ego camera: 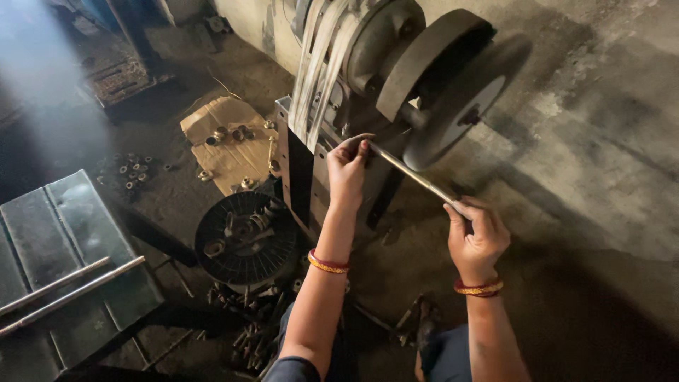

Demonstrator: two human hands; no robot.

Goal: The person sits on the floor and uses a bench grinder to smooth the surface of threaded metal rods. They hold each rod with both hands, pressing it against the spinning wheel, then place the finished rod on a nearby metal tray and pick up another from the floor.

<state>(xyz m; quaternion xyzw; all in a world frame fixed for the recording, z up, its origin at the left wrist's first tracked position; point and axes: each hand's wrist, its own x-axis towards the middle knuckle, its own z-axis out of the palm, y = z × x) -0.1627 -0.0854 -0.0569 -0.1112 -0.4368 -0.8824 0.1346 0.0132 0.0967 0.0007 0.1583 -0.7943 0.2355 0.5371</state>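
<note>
In the head view, at the foot of a belt-driven grinder, both hands hold a thin metal rod (414, 175) against the machine. The left hand (348, 170) has its fingers closed on the rod's upper end, just beside the drive belts (316, 67); the right hand (477, 237) has its fingers clamped on the lower end. The rod runs aslant between them, its middle passing just below the rim of the grinding wheel (463, 95) (whether rod and wheel touch cannot be told from here).

To do this step well, judged from the grip: keep both wrists firm, feed the rod lightly and evenly, and keep the left fingers away from the belts.

On the floor to the left lie a round slotted disc (244, 237) carrying small parts, a piece of cardboard (226, 141) with metal rings, and two more rods (67, 290) on a sheet-metal panel.
</note>
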